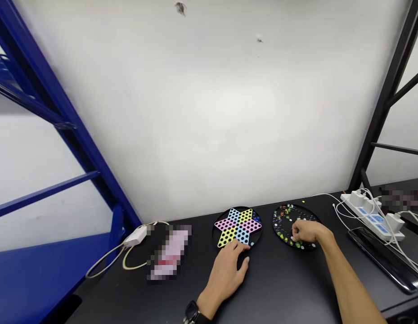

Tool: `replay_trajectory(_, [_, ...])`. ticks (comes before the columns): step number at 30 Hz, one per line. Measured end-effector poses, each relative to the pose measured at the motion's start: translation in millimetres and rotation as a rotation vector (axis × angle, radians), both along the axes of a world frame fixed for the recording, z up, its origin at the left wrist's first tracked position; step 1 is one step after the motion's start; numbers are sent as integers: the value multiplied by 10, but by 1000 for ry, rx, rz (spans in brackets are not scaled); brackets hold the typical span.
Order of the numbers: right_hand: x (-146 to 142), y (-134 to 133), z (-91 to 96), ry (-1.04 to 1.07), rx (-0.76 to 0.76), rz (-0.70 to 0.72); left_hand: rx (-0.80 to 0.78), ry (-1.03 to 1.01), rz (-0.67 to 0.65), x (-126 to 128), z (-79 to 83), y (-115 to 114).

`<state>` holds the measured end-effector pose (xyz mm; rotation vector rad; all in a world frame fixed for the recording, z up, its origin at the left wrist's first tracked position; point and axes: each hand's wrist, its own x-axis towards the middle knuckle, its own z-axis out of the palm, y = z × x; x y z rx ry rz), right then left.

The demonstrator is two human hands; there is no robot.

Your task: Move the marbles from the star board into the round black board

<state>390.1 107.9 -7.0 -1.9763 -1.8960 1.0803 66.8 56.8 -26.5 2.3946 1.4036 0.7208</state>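
Observation:
A Chinese checkers board [237, 226], a six-pointed star in pink, yellow and blue with dark holes, lies in a round black tray [213, 234]. My left hand [229, 265] rests at its near edge, fingers stretched onto the rim and thumb apart, holding nothing. To the right, a second round black tray [276, 215] has several glass marbles [280, 235] and small pale pieces scattered over its dimpled surface. Over that tray's near right part is my right hand [306, 231], fingertips pinched together among the marbles. Whatever sits between those fingertips is too small to make out.
A white power strip [372, 218] with plugs and cables lies at the right, beside a glossy black flat object [380, 256]. At the left are a white adapter [136, 236] with a looped cable and a blurred pinkish item [171, 254]. A white wall rises behind.

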Motion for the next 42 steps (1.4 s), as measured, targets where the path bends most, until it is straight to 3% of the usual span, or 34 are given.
replay_trajectory(2, [-13,39,2,226,114,-59,-1,1,-2,0,-5,1])
replay_trajectory(5, [-83,90,64,727,238,-203,-6,-1,5,6,6,-1])
replay_trajectory(9, [-308,126,126,1262,195,-294,-24,2,23,22,42,-16])
replay_trajectory(12, [-603,162,52,1403,158,-309,-43,13,23,28,72,-32])
replay_trajectory(15, [-985,211,-88,1276,230,-375,-37,11,11,24,79,-37])
replay_trajectory(17, [-1241,237,-174,1075,378,-324,-23,6,10,19,66,-33])
replay_trajectory(20, [-1551,249,-273,695,692,-123,-8,4,17,11,31,-24])
replay_trajectory(23, [-1729,230,-370,393,788,65,-11,10,22,3,0,-14])
replay_trajectory(29, [-1748,178,-528,70,885,211,-17,1,4,-9,0,-3])
replay_trajectory(42, [-1672,-17,-541,-107,894,338,7,3,-9,6,59,-24])
